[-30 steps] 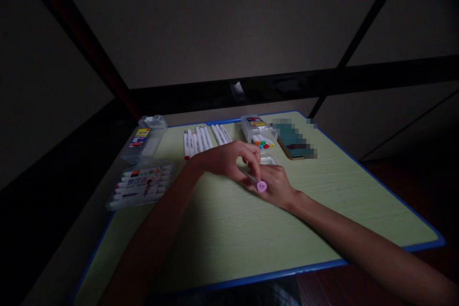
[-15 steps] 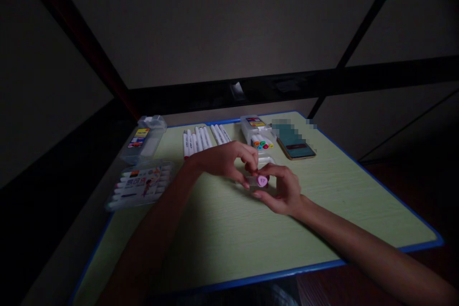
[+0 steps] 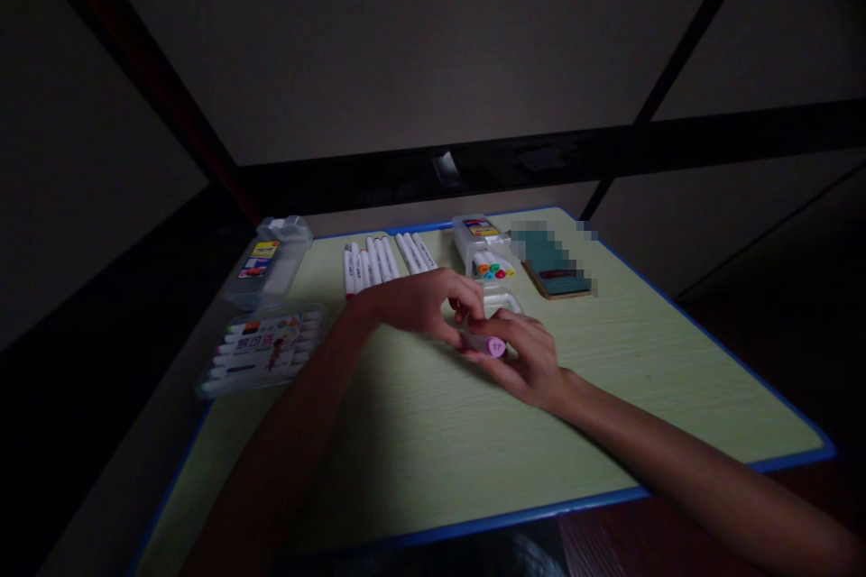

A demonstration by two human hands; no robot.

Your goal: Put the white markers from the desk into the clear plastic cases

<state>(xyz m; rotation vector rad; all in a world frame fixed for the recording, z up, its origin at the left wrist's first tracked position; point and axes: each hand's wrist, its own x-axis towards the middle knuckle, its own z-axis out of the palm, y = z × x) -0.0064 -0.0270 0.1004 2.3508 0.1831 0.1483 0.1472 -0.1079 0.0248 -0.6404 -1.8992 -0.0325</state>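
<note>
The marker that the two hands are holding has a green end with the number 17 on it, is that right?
Not quite: the end of the marker is pink, not green, as the head view shows. The rest stands: the end bears the number 17, and the left hand and right hand are holding the marker.

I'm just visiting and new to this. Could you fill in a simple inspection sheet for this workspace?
Surface: pale green table, wood-grained, blue-edged.
Job's things: pink-ended marker numbered 17, in the fingers; loose white markers behind; filled marker case at left; clear case with coloured marker ends showing.
Clutter: phone-like slab at right, partly pixelated.
Hands: left hand and right hand, both bare, closed around the pink-ended marker.
Cables: nothing seen.
Surroundings: dim light; panelled wall with dark strips behind the table.
</note>
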